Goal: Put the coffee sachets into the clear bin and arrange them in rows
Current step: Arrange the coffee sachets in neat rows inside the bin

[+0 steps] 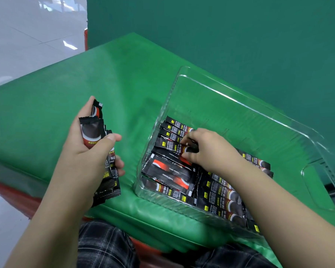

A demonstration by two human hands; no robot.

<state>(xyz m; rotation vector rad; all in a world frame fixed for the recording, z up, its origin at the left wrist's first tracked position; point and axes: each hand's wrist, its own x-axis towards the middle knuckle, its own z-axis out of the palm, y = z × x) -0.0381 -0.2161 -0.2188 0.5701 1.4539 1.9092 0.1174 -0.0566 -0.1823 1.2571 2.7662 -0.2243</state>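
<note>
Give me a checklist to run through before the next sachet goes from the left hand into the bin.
1. Left hand grips a bundle of coffee sachets outside the bin: ok.
2. Right hand free to take another: not ok, its fingers are down on a sachet in the bin.
3. Clear bin has bare floor left at its far side: ok.
4. Far-left row lies parallel: ok.
5. Near-left sachets match that row: not ok, they lie at another angle, overlapping.
6. Sachets under the right forearm lined up: cannot tell, partly hidden.
</note>
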